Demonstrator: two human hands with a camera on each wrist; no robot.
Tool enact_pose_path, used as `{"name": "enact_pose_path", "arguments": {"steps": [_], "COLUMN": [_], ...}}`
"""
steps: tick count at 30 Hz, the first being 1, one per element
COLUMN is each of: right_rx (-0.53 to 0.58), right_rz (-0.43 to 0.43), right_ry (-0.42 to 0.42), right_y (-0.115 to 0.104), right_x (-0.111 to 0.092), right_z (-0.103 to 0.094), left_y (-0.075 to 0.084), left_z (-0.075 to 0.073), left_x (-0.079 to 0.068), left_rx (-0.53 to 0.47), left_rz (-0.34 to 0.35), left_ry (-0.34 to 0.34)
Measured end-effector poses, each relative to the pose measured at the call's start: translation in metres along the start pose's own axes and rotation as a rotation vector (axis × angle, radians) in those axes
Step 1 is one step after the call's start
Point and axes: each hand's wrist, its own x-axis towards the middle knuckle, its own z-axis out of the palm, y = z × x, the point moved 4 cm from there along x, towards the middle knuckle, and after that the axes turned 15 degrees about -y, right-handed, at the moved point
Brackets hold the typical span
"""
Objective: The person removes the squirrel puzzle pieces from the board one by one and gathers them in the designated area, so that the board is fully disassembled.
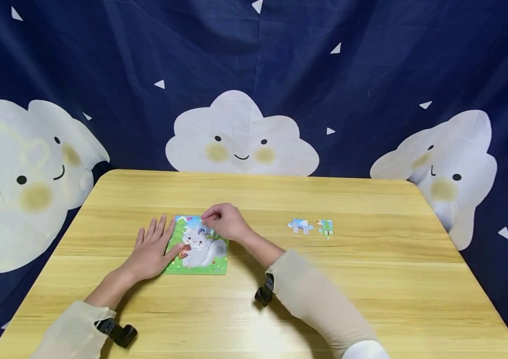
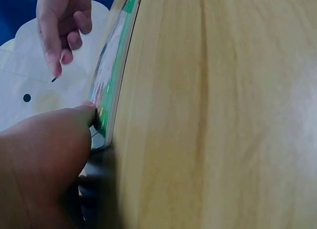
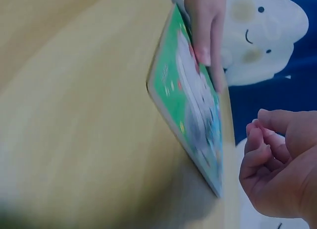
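Observation:
A squirrel jigsaw puzzle [image 1: 203,257] in a green-edged board lies flat on the table. My left hand [image 1: 150,254] rests at its left edge, fingers straight and spread, the thumb reaching over the picture. Above the puzzle's upper right part hovers my right hand [image 1: 227,222]. In the right wrist view, that hand's thumb and fingertips [image 3: 262,120] come together with the other fingers curled, and no piece shows between them. The puzzle's top right area is partly hidden beneath this hand.
Two loose jigsaw pieces, one blue and white [image 1: 300,226] and one green and blue [image 1: 326,227], lie right of the puzzle on the wooden table [image 1: 371,299]. A dark blue curtain [image 1: 308,60] with smiling clouds hangs behind the table's far edge.

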Motion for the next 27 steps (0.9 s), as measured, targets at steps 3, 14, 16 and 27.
{"name": "enact_pose_path", "arguments": {"steps": [3,14,16,27], "right_rx": [-0.009,-0.161,-0.195,-0.317], "right_rz": [0.021,0.137,0.168,0.305], "right_ry": [-0.002,0.054,0.06,0.078], "right_y": [-0.001,0.006,0.005,0.001], "right_x": [0.006,0.017,0.018,0.026], "right_z": [0.012,0.033,0.035,0.046], "left_y": [-0.001,-0.003,-0.004,0.0], "left_z": [0.002,0.004,0.005,0.003], "left_x": [0.001,0.0,0.0,0.001], "left_rx": [-0.01,-0.033,-0.03,-0.017], "left_rz": [0.009,0.039,0.037,0.027], "left_ry": [0.002,0.009,0.01,0.016]}}
